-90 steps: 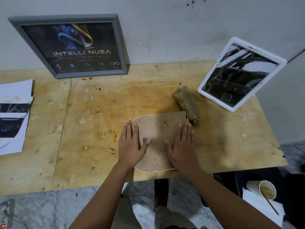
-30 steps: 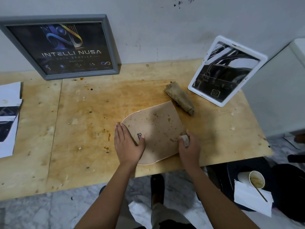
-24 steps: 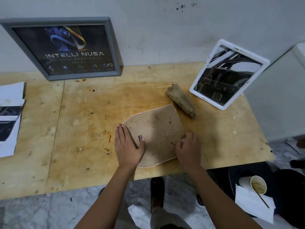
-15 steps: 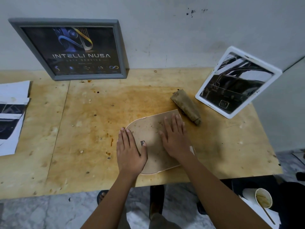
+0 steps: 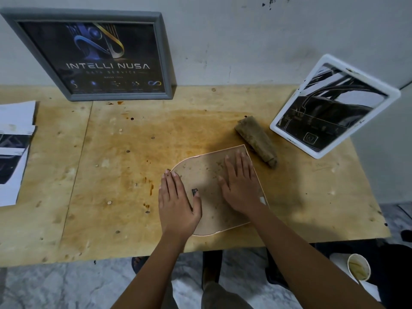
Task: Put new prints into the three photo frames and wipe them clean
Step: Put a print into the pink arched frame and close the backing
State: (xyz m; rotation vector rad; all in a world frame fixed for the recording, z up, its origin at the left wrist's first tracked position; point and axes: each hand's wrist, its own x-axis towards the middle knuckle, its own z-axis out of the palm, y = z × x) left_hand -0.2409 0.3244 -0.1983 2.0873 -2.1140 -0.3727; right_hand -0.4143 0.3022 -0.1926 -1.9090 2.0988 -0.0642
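Observation:
An arch-shaped photo frame [image 5: 208, 175] lies face down near the table's front edge, its brown backing board up. My left hand [image 5: 176, 202] lies flat on its left side, thumb beside a small dark clip [image 5: 194, 192]. My right hand [image 5: 242, 185] presses flat on the right half of the backing. A rolled brown cloth [image 5: 256, 140] lies just beyond the frame's far right corner. A grey frame [image 5: 93, 56] with a dark print leans on the wall at back left. A white frame [image 5: 334, 105] with a dark print stands at the right.
Several loose prints [image 5: 14, 150] are stacked at the left edge of the stained plywood table [image 5: 111, 175]. A paper cup [image 5: 358, 267] with a stick sits below the table at the lower right. The wall runs along the table's back.
My right hand left the frame's lower right corner, where it pinched a small tab, and moved up onto the backing, lying flat. My left hand stayed put. The frame turned slightly.

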